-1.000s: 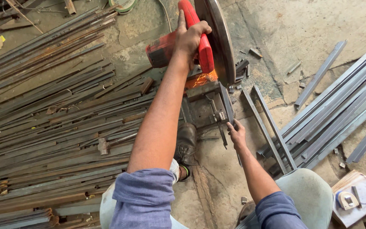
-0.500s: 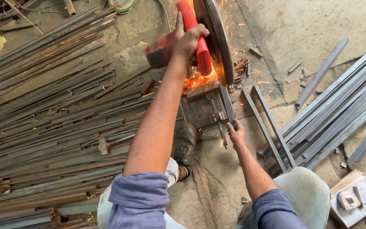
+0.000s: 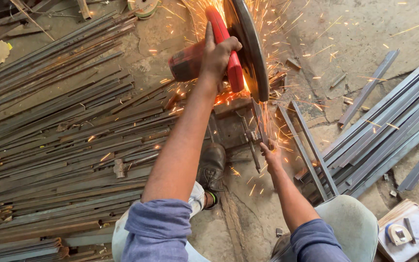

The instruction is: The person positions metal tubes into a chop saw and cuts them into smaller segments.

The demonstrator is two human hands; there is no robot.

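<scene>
The red handle (image 3: 226, 48) of a chop saw (image 3: 204, 60) was clamped in the left hand (image 3: 217, 56), fingers wrapped fully around it. Just right of that grip the dark round blade guard (image 3: 250, 46) stood tilted, and orange sparks (image 3: 229, 94) sprayed out from under it, thickest directly below the fist. Below the grip, on the saw's base, lay the metal strip (image 3: 255, 140) being cut; the right hand (image 3: 271, 157) was closed on its near end, fingers pinched together around the bar. Just left of the right hand a dark worn shoe (image 3: 213, 165) was planted on the floor.

Farther right of the right hand leaned a narrow steel frame (image 3: 309, 150), and beyond it a stack of grey angle bars (image 3: 389, 126) ran off diagonally. Well left of both grips a broad heap of rusty rods (image 3: 59, 145) covered the ground. The concrete floor (image 3: 335, 39) was bare, stained and cracked, strewn with small offcuts. Near the lower right corner a measuring tape (image 3: 398, 234) rested on a board.
</scene>
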